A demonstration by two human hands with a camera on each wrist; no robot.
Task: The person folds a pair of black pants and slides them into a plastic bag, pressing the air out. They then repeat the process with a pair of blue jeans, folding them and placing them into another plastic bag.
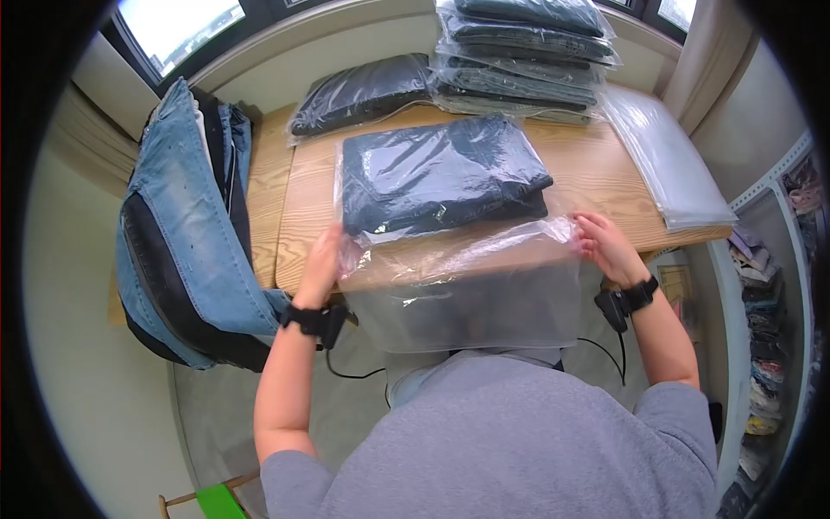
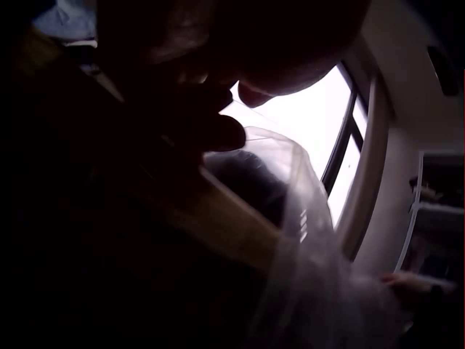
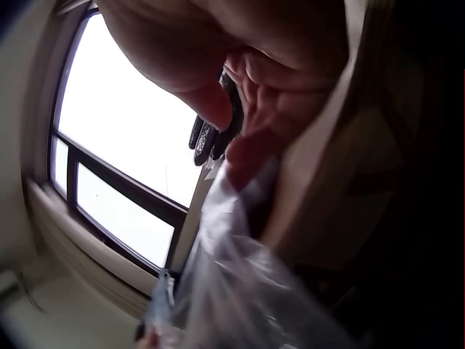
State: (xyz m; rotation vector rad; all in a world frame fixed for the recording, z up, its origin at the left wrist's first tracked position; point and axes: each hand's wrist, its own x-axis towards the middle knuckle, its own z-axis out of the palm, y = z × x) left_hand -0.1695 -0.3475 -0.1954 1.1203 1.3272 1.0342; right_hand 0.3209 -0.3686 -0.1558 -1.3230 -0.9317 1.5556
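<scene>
A folded pair of dark blue jeans [image 1: 441,173] lies inside a clear plastic bag [image 1: 467,307], at its far end on the table. The bag's near part runs past the table edge and hangs down in front of the person. My left hand [image 1: 322,264] pinches its left side close to the table edge. On the opposite side my right hand [image 1: 608,249] grips the plastic between thumb and fingers. Gathered plastic [image 3: 232,233] trails from the fingers in the right wrist view. The left wrist view is dark, with the plastic [image 2: 298,182] stretching away from the fingertips.
Bagged folded jeans form a tall stack [image 1: 523,65] at the back, beside another bagged dark garment [image 1: 363,91]. Flat clear bags [image 1: 666,156] lie at the table's right. Loose jeans [image 1: 186,233] drape over the left end. A shelf [image 1: 752,303] of clothes stands at right.
</scene>
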